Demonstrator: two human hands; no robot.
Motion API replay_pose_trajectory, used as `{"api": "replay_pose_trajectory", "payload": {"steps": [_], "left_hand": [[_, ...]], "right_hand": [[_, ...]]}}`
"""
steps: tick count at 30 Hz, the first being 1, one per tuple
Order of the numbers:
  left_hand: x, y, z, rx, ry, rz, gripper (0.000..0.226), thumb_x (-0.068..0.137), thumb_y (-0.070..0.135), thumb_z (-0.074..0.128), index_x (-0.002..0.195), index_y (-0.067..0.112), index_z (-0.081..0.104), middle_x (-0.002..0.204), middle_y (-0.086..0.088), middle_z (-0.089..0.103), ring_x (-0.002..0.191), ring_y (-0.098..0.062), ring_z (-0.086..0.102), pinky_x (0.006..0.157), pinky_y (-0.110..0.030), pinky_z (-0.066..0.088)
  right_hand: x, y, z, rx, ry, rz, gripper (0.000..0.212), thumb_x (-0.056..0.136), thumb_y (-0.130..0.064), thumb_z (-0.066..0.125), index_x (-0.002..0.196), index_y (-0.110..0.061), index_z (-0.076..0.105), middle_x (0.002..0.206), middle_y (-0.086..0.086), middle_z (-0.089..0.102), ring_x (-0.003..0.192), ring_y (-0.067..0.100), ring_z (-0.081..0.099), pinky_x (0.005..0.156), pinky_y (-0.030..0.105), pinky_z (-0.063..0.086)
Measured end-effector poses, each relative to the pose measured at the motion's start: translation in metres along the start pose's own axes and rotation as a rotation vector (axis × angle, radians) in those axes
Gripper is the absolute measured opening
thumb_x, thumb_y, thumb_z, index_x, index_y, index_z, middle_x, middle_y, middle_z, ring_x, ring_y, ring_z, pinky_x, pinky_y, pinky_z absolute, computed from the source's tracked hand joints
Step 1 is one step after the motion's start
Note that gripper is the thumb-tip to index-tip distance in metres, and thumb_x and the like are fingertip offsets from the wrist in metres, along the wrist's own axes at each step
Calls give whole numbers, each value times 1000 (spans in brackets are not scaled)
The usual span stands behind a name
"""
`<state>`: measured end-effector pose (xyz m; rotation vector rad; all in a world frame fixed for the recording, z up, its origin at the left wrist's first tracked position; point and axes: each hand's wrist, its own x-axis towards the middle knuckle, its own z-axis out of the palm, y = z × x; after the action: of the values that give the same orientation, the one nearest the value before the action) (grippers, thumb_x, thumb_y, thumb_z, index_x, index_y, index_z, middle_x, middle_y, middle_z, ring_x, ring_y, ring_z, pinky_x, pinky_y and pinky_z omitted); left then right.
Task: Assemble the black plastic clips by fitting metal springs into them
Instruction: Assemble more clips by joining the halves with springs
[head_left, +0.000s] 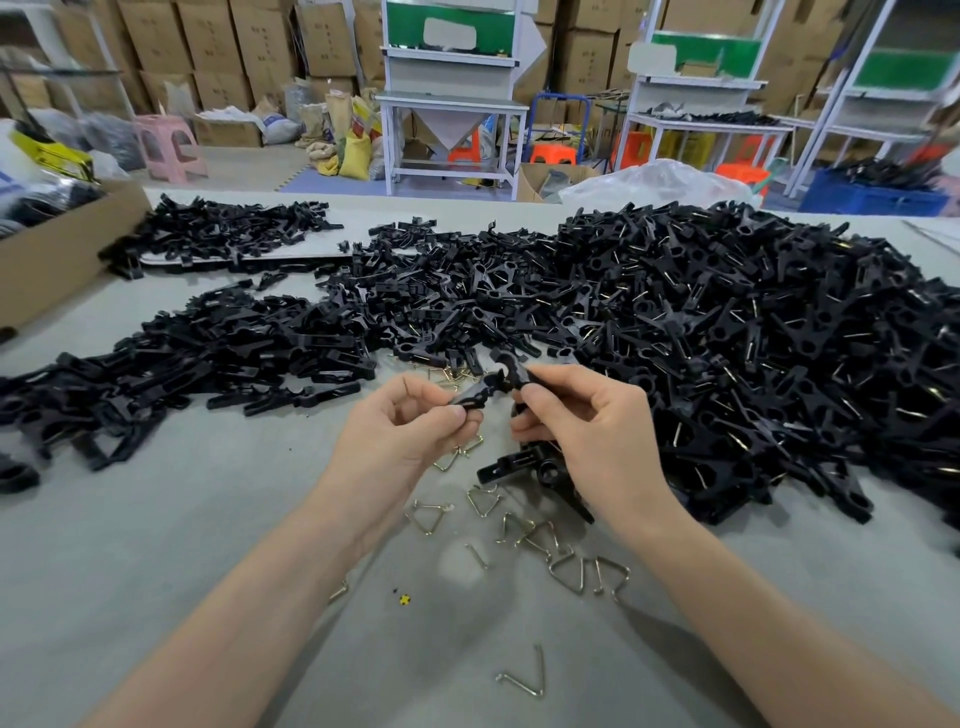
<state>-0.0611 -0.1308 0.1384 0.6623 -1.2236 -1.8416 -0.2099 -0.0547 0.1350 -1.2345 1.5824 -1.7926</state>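
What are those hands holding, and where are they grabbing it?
A black plastic clip, held up between both hands. The left hand pinches its left end with thumb and fingertips; the right hand pinches its right end, beside the round part.

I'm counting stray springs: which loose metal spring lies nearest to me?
The bent spring lying alone lowest in view, between the two forearms; the other springs cluster farther away.

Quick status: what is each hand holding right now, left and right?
Left hand: closed, pinching the near end of the black clip.
Right hand: closed, pinching the far end of the same clip.
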Motion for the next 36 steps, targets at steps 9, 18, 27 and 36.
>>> {"api": "replay_pose_trajectory", "payload": {"steps": [9, 18, 27, 36], "left_hand": [[0, 1, 0, -86, -78, -57, 18, 60, 8, 73, 73, 6, 60, 78, -11, 70, 76, -17, 71, 70, -19, 55], [1, -1, -2, -24, -152, -62, 22, 59, 14, 75, 70, 13, 56, 65, -2, 56, 64, -11, 58, 69, -19, 54], [2, -4, -2, 108, -68, -21, 13, 67, 16, 71, 71, 11, 60, 69, -3, 65, 65, -10, 59, 69, -21, 54], [3, -6, -5, 185, -51, 33, 23, 62, 16, 74, 77, 15, 56, 72, -1, 69, 70, -14, 62, 81, -30, 52]], "right_hand": [[-8, -1, 6, -3, -22, 22, 21, 88, -5, 64, 105, -15, 72, 76, 2, 74, 66, 16, 71, 64, 22, 56], [-9, -5, 8, -88, -72, -32, 23, 88, -4, 63, 106, -16, 73, 89, -3, 69, 66, 12, 68, 67, 19, 53], [-10, -6, 9, -103, -57, -28, 23, 84, -6, 69, 97, -24, 74, 80, -7, 73, 67, 9, 68, 68, 19, 54], [-11, -5, 11, -21, -73, 15, 18, 86, -4, 67, 98, -16, 73, 81, -3, 74, 67, 10, 68, 65, 17, 52]]}}
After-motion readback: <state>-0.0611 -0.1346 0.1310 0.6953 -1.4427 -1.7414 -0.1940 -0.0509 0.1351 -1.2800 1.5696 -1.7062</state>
